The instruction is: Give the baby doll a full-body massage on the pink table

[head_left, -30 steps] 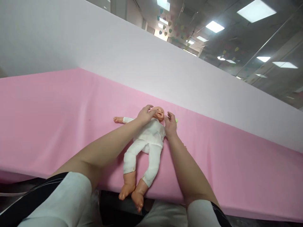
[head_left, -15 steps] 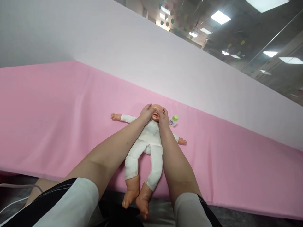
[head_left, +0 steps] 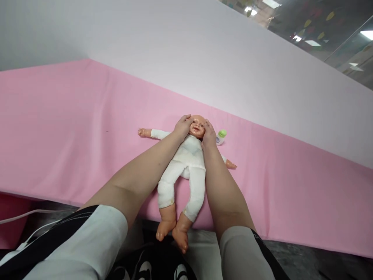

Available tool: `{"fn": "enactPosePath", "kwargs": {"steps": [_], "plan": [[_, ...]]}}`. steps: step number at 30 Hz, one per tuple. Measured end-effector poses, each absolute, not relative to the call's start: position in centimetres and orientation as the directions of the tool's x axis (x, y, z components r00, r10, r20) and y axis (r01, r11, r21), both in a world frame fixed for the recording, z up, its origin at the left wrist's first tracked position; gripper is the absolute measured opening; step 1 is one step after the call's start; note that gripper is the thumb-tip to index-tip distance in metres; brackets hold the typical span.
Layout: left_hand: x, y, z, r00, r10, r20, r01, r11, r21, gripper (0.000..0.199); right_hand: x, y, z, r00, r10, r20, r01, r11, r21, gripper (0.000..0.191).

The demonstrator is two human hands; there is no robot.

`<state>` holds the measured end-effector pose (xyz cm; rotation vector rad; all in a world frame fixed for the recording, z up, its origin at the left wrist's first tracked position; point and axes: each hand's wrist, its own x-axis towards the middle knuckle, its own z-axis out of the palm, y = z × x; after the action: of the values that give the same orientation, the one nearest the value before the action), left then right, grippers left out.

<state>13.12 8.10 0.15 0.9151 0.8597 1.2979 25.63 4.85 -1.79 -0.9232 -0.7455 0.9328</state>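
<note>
A person's two hands frame the head of one baby doll (head_left: 190,153), which lies face up on a pink-covered desk (head_left: 64,128). The left hand (head_left: 182,128) rests against one side of the doll's face and the right hand (head_left: 209,133) against the other; the fingers lie bent along the cheeks and temples, with no pinch to be seen, though how hard they press, and how the far fingertips sit, cannot be told. Held from both sides, the head is probably kept from rolling, and the face is left bare between the fingers. The doll's body stretches from the fingers toward the person, likely so that both arms can reach its head evenly. Two cloth-covered arms reach out, one to each side, the one beyond the right forearm partly hidden by it; two legs end in two bare feet, which hang past the desk's near edge, farthest from the fingers. One small bottle with a green cap (head_left: 221,137) sits just beside the right fingers, perhaps to be within easy reach; whether it stands or leans is unclear. One pale wall (head_left: 163,54) rises beyond the fingers.
</note>
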Motion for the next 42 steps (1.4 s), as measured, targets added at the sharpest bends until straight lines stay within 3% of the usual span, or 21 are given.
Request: {"fn": "enactPosePath", "kwargs": {"steps": [7, 13, 20, 23, 27, 33, 38, 42], "plan": [[12.2, 7.1, 0.6, 0.146, 0.989, -0.017, -0.489, 0.088, 0.868, 0.051, 25.5, 4.2, -1.3, 0.318, 0.938, 0.142, -0.383, 0.263, -0.886, 0.062], [12.2, 6.9, 0.5, 0.184, 0.982, 0.048, -0.431, 0.036, 0.901, 0.079, 25.0, 4.6, -1.0, 0.383, 0.894, 0.233, -0.169, 0.316, -0.934, 0.062], [12.9, 8.2, -0.6, 0.112, 0.990, 0.083, -0.305, -0.045, 0.951, 0.067, 25.8, 5.3, -1.3, 0.444, 0.867, 0.225, 0.018, 0.242, -0.970, 0.056], [13.0, 8.7, -1.0, 0.103, 0.993, 0.064, -0.301, -0.030, 0.953, 0.058, 25.8, 5.5, -1.7, 0.440, 0.873, 0.210, -0.065, 0.264, -0.962, 0.049], [12.9, 8.6, -0.7, 0.144, 0.989, 0.020, -0.385, 0.037, 0.922, 0.062, 25.6, 5.5, -2.1, 0.422, 0.887, 0.188, -0.249, 0.313, -0.917, 0.048], [12.4, 8.0, 0.0, 0.145, 0.989, 0.029, -0.468, 0.043, 0.883, 0.066, 25.4, 4.6, -1.7, 0.370, 0.911, 0.184, -0.334, 0.315, -0.888, 0.062], [12.5, 7.5, -0.2, 0.137, 0.988, 0.078, -0.401, -0.017, 0.916, 0.079, 25.1, 4.0, -1.0, 0.390, 0.889, 0.240, -0.161, 0.322, -0.933, 0.074], [12.7, 7.6, -0.4, 0.116, 0.990, 0.084, -0.286, -0.048, 0.957, 0.074, 25.4, 4.1, -1.0, 0.438, 0.859, 0.265, 0.007, 0.292, -0.956, 0.069]]}}
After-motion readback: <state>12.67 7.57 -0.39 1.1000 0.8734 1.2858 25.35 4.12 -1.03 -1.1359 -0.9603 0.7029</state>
